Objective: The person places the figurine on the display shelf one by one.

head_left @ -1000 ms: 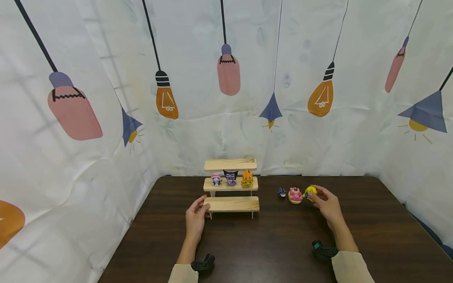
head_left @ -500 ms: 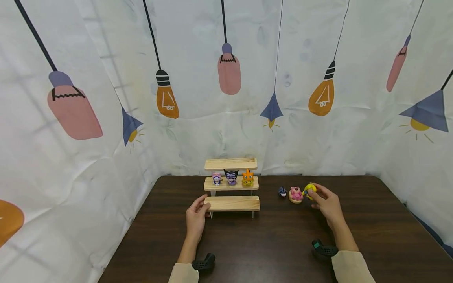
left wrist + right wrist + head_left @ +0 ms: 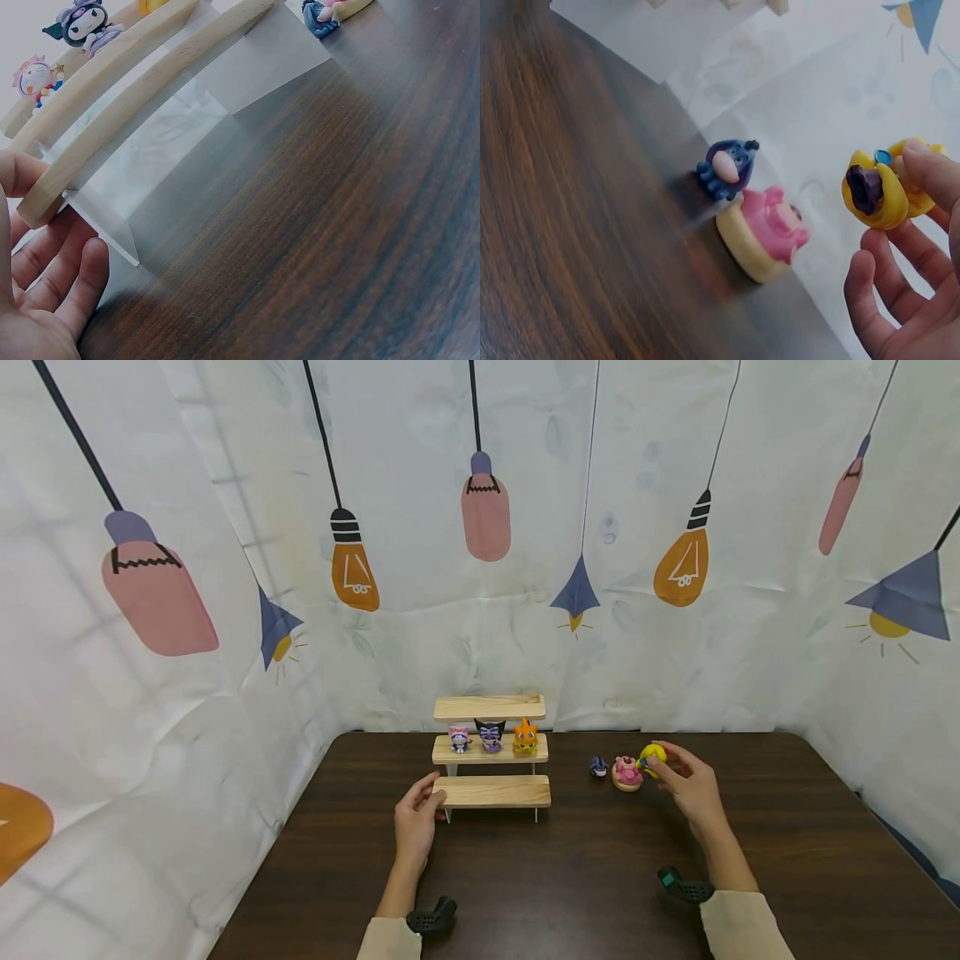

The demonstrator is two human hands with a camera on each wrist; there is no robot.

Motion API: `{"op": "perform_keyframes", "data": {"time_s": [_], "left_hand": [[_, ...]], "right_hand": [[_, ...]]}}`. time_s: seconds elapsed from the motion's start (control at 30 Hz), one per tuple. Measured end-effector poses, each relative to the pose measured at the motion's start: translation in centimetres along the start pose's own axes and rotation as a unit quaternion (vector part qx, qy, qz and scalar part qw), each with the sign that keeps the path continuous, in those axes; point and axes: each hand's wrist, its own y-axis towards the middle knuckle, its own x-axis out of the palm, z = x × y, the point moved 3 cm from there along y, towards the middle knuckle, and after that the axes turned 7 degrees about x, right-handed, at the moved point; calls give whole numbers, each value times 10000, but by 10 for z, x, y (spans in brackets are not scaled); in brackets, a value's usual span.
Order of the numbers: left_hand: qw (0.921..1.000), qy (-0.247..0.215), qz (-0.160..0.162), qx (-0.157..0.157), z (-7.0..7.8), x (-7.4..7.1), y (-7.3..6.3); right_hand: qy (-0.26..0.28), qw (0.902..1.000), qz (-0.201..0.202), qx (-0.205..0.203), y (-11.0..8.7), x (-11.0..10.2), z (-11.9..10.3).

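My left hand (image 3: 415,828) pinches the left end of the lowest step of a three-step wooden display stand (image 3: 495,792), thumb above and fingers beside and below. The stand has clear side supports. On its middle step sit a small cat-like figurine (image 3: 459,740), a black-hooded purple figurine (image 3: 491,737) and an orange-and-yellow figurine (image 3: 525,738). My right hand (image 3: 693,789) pinches a yellow figurine (image 3: 894,199) between thumb and fingers, raised off the table in the right wrist view. Near it stand a pink bear figurine (image 3: 769,229) on a cream base and a blue donkey figurine (image 3: 727,169).
The dark wooden table (image 3: 577,877) runs up to a white curtain (image 3: 420,660) printed with hanging lamps. Black wrist devices (image 3: 432,917) are worn on both wrists, below pale sleeves.
My right hand has lifted the yellow figurine slightly and moved it a little to the left, turning it. The left hand and the stand stay in place.
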Motion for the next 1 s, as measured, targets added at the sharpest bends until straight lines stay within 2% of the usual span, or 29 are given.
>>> {"op": "perform_keyframes", "data": {"time_s": [0.43,0.63,0.9,1.0], "left_hand": [[9999,15,79,75,-1,1,-1],[10000,-27,55,1,-2,0,0],[10000,-43,19,6,-1,-1,-1],[10000,-43,18,77,-1,0,-1]], "right_hand": [[3,9993,-131,-345,-8,8,-24],[91,9985,-241,-480,-13,13,-35],[139,9961,-494,-721,-34,21,-69],[100,9957,-513,-766,-38,24,-73]]}}
